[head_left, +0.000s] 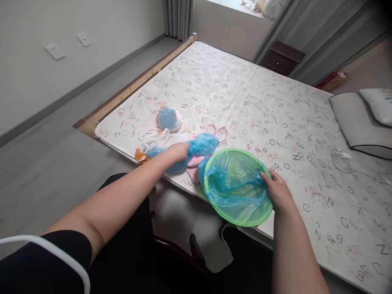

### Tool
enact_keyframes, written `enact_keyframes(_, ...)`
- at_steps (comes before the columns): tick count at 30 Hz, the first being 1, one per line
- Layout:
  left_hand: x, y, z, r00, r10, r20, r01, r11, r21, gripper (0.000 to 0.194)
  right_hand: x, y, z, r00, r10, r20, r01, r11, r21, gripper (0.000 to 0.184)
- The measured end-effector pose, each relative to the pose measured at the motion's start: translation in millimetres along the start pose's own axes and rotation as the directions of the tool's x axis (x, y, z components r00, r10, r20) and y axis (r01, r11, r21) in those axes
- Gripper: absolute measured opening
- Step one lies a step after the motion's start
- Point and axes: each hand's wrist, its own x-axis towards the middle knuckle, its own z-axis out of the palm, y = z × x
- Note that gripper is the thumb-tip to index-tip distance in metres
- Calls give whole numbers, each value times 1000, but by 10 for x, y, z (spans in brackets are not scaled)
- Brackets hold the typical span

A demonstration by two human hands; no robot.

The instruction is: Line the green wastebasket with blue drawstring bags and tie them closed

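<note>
My right hand (pixel 278 188) grips the side of a light green trash bin (pixel 211 204), thumb over its rim. A thin blue bag (pixel 241 200) lines the bin, whose mouth is tilted toward me. To the left, my left hand (pixel 180 152) is closed on a crumpled blue plastic bag (pixel 203 145); its fingertips are mostly hidden. Pink cloth (pixel 193 168) shows between that bag and the bin. Beyond my left wrist are a white plastic bag (pixel 156 137), an orange bag (pixel 141 155) and a round, light blue bundle (pixel 167 117). A red string loop (pixel 221 132) lies behind the blue bag.
Everything rests on or over a letter-printed mattress (pixel 260 118) in a wooden bed frame (pixel 137 77). A beige cushion (pixel 355 118) and a coiled cable (pixel 341 161) lie at the right. A dark nightstand (pixel 283 57) stands beyond the far edge. A white cable (pixel 61 255) crosses near my left arm.
</note>
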Motion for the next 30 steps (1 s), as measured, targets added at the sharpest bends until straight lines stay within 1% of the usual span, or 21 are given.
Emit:
enact_keyframes(2,7,85,-16,998,-34,60,33,999,30,30,-21,-25,18,999,-19,31,19,1000,1,39)
enact_keyframes(4,33,139,-38,997,-76,18,77,996,-33,29,-38,-40,28,998,-38,51,38,999,0,39)
enact_keyframes(6,87,154,-72,988,-151,-34,143,974,-176,26,-44,-38,30,998,-52,46,53,998,-21,39)
enact_keyframes(7,122,153,-96,979,-199,-46,176,936,-305,25,-43,-31,29,997,-57,44,59,998,-33,38)
enact_keyframes(8,161,150,-125,968,-242,-59,186,861,-474,24,-40,-19,27,997,-61,43,63,997,-44,38)
enact_keyframes(9,199,148,-158,956,-283,-79,161,730,-664,23,-35,-4,24,997,-66,44,69,996,-53,38)
enact_keyframes(11,266,150,-227,922,-360,-139,-10,338,-941,22,-25,27,21,996,-77,54,80,995,-52,38)
enact_keyframes(12,290,153,-258,913,-373,-164,-103,178,-979,22,-23,40,22,995,-78,61,80,996,-40,38)
enact_keyframes(13,305,155,-282,910,-372,-181,-163,80,-983,23,-22,49,23,995,-74,67,75,997,-22,38)
enact_keyframes(14,312,156,-299,916,-356,-184,-178,49,-983,26,-23,55,26,995,-67,72,68,998,-2,38)
enact_keyframes(15,311,155,-305,926,-334,-173,-152,89,-984,29,-26,57,30,995,-62,74,62,998,13,38)
enact_keyframes(16,303,153,-300,935,-317,-161,-102,194,-976,32,-29,57,33,995,-61,73,59,998,20,39)
enact_keyframes(18,274,151,-262,938,-306,-163,25,527,-849,36,-32,58,36,995,-67,67,67,998,11,39)
enact_keyframes(20,234,156,-197,964,-235,-126,134,836,-532,37,-29,65,34,995,-85,59,86,996,-16,40)
enact_keyframes(21,212,162,-161,983,-176,-61,145,929,-341,37,-25,71,31,994,-92,57,94,995,-31,41)
enact_keyframes(22,190,170,-126,993,-112,41,117,979,-167,36,-20,77,27,994,-99,55,102,994,-46,42)
enact_keyframes(24,149,187,-71,962,-14,272,-4,998,65,32,-12,88,20,993,-109,50,113,991,-72,43)
enact_keyframes(26,121,191,-52,929,13,370,-82,982,171,29,-8,90,17,993,-112,46,116,990,-84,44)
enact_keyframes(27,113,184,-59,938,9,347,-86,974,209,30,-9,87,17,992,-115,44,119,989,-90,44)
enact_keyframes(28,109,170,-77,962,4,275,-72,968,240,31,-11,81,18,992,-120,41,123,987,-98,44)
enact_keyframes(30,108,124,-135,999,-16,47,2,958,286,36,-20,67,24,992,-121,37,125,986,-114,44)
